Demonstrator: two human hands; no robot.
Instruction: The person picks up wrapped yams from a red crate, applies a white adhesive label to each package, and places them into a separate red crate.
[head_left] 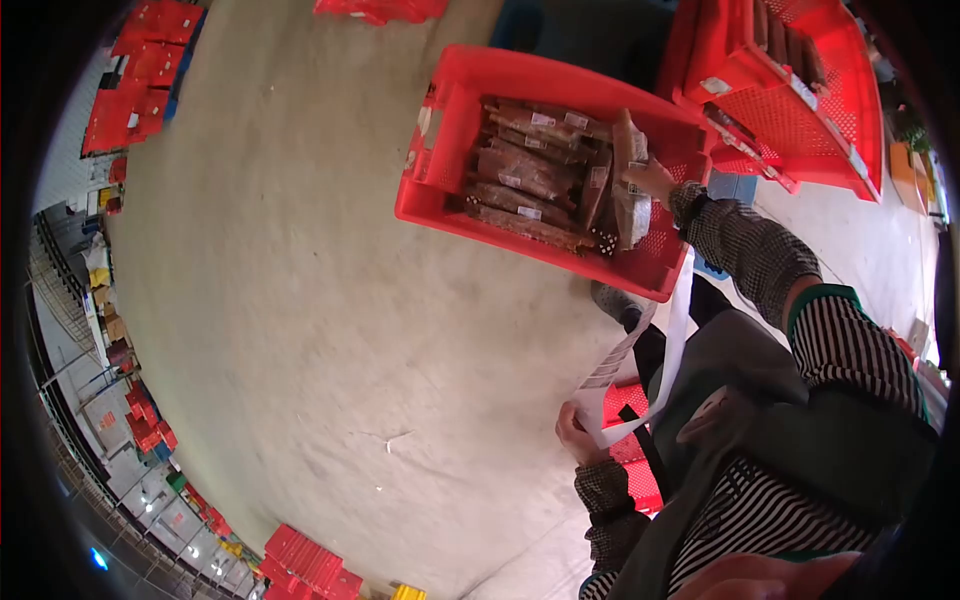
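- Grey concrete floor (300,300) filled most of the view, with stacks of red crates (140,70) at ten o'clock and more red crates (305,565) at seven o'clock along the edge of a large warehouse hall.
- At about one o'clock sat a red plastic crate (440,170), its walls perforated, packed with brownish sealed packets (525,175) that carried small white labels.
- Just beside it at two o'clock stood a second red crate (800,110), tilted, holding a few dark packets along its upper edge.
- One hand (652,180), which looked to be the right one, reached into the first crate at its two o'clock corner; its fingers were clenched around an upright packet (630,190) that leaned against the crate's wall.
- The other hand (578,440), at five o'clock, had its fingers pinched on the lower end of a long white paper slip (640,370) printed with lines of text.
- That slip curled upward toward the crate's near rim, passing in front of a grey jacket and a striped sleeve (850,340).
- A checked cuff (745,245) covered the reaching arm.
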